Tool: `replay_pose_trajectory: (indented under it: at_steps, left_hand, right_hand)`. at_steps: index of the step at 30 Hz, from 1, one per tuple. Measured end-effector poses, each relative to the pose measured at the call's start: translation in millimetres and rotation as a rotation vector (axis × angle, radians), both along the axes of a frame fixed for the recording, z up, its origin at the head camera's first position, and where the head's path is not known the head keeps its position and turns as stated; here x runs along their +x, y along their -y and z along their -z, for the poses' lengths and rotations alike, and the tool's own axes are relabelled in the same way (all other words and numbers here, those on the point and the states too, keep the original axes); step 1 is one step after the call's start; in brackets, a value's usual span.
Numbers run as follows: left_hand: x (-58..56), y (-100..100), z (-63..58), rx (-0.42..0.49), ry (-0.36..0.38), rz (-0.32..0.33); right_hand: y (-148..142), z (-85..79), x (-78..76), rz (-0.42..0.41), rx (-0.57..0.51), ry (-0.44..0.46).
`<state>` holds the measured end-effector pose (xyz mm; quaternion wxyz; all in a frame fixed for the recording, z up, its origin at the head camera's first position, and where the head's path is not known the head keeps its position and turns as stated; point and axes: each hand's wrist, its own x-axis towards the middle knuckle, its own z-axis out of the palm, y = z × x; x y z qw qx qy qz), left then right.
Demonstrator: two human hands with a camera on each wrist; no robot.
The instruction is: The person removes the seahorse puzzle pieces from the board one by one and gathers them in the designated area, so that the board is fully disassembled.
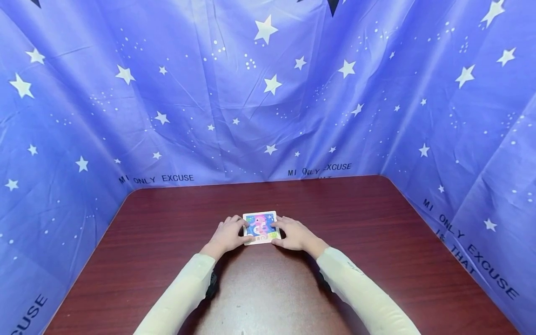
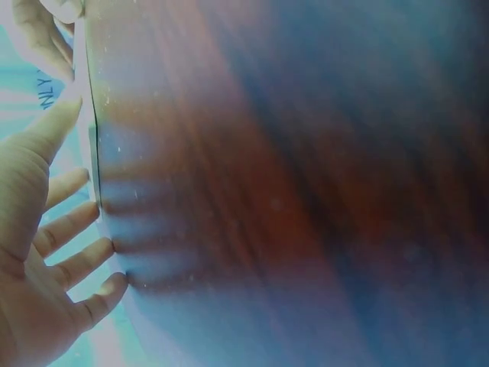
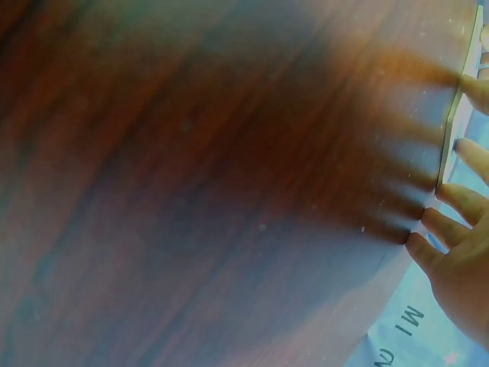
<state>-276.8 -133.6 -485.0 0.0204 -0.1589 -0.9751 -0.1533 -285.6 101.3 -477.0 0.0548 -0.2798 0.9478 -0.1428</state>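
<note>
A small square picture board (image 1: 261, 228) lies flat on the brown table (image 1: 259, 288). It has a white border and a pink seahorse-like figure on blue. My left hand (image 1: 229, 233) rests at its left side, with the thumb by the near left corner. At the opposite side my right hand (image 1: 296, 234) touches the board, its thumb by the near right corner. Both hands have their fingers spread and fairly straight. In the left wrist view the board's thin edge (image 2: 94, 153) runs beside the left hand (image 2: 46, 252). The right wrist view shows the right hand (image 3: 466, 245) near that board's edge.
A blue curtain (image 1: 201, 93) with white stars and printed words hangs behind the table and along both sides. Pale sleeves (image 1: 180, 293) cover both forearms. A dark band shows under the left wrist.
</note>
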Motion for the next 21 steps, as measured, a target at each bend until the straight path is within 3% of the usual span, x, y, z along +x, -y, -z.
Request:
replay_pose_trajectory:
  at_steps: [9, 21]
  left_hand:
    - [-0.9, 1.8, -3.8, 0.023, 0.004, 0.027]
    - [-3.6, -2.0, -7.3, -0.035, 0.03, 0.097]
  right_hand:
    - [0.6, -0.5, -2.1, 0.01, 0.017, 0.006]
    - [0.7, 1.0, -3.5, 0.01, 0.026, 0.006]
